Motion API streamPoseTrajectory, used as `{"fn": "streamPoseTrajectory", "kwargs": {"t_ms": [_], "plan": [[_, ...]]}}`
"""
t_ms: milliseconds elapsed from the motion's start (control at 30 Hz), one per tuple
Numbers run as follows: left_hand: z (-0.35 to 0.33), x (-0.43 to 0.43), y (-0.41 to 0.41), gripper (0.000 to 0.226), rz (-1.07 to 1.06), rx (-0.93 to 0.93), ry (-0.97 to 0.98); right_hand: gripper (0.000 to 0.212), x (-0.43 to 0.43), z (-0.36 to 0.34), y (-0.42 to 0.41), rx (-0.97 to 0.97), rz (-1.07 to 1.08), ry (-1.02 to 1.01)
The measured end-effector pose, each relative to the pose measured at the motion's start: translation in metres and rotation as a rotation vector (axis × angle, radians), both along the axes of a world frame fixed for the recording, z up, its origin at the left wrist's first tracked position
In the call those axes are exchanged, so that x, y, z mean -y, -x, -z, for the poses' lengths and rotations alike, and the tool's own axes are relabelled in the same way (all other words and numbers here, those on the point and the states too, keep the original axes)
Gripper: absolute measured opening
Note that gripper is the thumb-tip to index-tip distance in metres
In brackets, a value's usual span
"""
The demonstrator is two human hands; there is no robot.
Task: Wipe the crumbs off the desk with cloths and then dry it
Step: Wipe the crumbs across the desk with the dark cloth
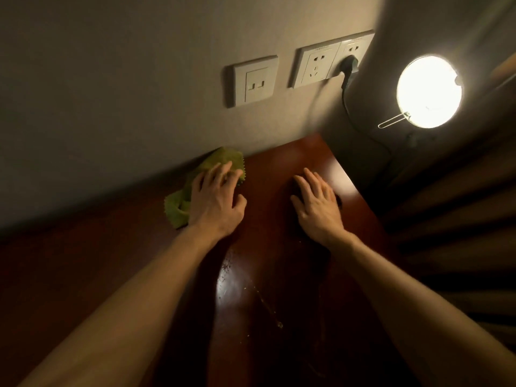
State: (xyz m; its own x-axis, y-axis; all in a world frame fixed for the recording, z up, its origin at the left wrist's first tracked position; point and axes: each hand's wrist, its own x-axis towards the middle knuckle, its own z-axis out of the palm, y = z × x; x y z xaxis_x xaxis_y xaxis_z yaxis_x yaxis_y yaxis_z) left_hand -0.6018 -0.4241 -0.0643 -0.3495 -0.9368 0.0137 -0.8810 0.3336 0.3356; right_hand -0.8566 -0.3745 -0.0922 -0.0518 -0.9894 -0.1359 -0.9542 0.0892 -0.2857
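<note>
You have two hands [216, 202] [317, 208], one green cloth [220, 159], one desk [279, 160], three wall plates [252, 81] [315, 65] [356, 46], one plug [350, 65] and one lamp [430, 90].

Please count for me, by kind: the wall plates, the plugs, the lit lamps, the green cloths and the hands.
Wall plates: 3
Plugs: 1
Lit lamps: 1
Green cloths: 1
Hands: 2, left hand and right hand
Total: 8

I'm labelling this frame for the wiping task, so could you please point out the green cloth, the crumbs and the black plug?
green cloth [176, 208]: head view, its near-left corner.
crumbs [279, 325]: head view, pale bit at the trail's near end.
black plug [350, 65]: head view, middle of its body.
</note>
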Motion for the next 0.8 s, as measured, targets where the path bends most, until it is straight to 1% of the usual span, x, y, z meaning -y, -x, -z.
{"fn": "streamPoseTrajectory", "kwargs": {"t_ms": [33, 100, 167, 200, 267, 300, 367, 433, 467, 500, 533, 600, 667, 733, 800], "plan": [[0.007, -0.002, 0.004, 0.057, 0.021, 0.070, -0.059, 0.059, -0.016, -0.002, -0.008, -0.013, -0.060, 0.008], [0.019, -0.011, 0.006, 0.057, 0.041, 0.118, -0.087, 0.061, -0.057, -0.006, -0.018, -0.042, -0.217, -0.049], [0.023, -0.022, 0.004, 0.052, 0.075, 0.105, -0.014, 0.061, -0.080, -0.011, -0.015, -0.036, -0.307, -0.132], [0.024, -0.026, 0.002, 0.048, 0.101, 0.098, 0.031, 0.060, -0.077, -0.014, -0.009, -0.017, -0.337, -0.152], [0.024, -0.030, 0.000, 0.042, 0.148, 0.078, 0.088, 0.059, -0.054, -0.011, 0.005, -0.003, -0.363, -0.108], [0.022, -0.029, -0.001, 0.039, 0.153, 0.054, 0.093, 0.060, -0.037, -0.008, 0.012, -0.005, -0.335, -0.064], [0.019, -0.025, -0.002, 0.033, 0.156, 0.003, 0.102, 0.060, -0.001, -0.004, 0.024, -0.013, -0.196, 0.014], [0.019, -0.022, -0.005, 0.034, 0.175, -0.043, 0.124, 0.057, 0.016, -0.004, 0.017, -0.008, -0.057, -0.002], [0.019, -0.021, -0.008, 0.037, 0.182, -0.074, 0.130, 0.057, 0.012, -0.003, 0.008, -0.002, -0.032, -0.008], [0.019, -0.021, -0.011, 0.040, 0.185, -0.102, 0.140, 0.057, 0.000, -0.002, -0.003, -0.004, -0.059, 0.002], [0.018, -0.022, -0.014, 0.040, 0.183, -0.113, 0.152, 0.059, -0.019, -0.004, -0.014, -0.016, -0.139, 0.007], [0.016, -0.025, -0.019, 0.033, 0.181, -0.048, 0.191, 0.060, -0.070, -0.007, -0.029, -0.027, -0.350, -0.046], [0.018, -0.027, -0.023, 0.028, 0.185, 0.004, 0.187, 0.059, -0.101, -0.013, -0.031, -0.021, -0.468, -0.142], [0.018, -0.027, -0.023, 0.029, 0.180, -0.024, 0.122, 0.060, -0.091, -0.017, -0.020, -0.018, -0.516, -0.162], [0.015, -0.021, -0.020, 0.025, 0.166, -0.042, 0.096, 0.060, -0.062, -0.014, -0.009, -0.019, -0.477, -0.108]]}}
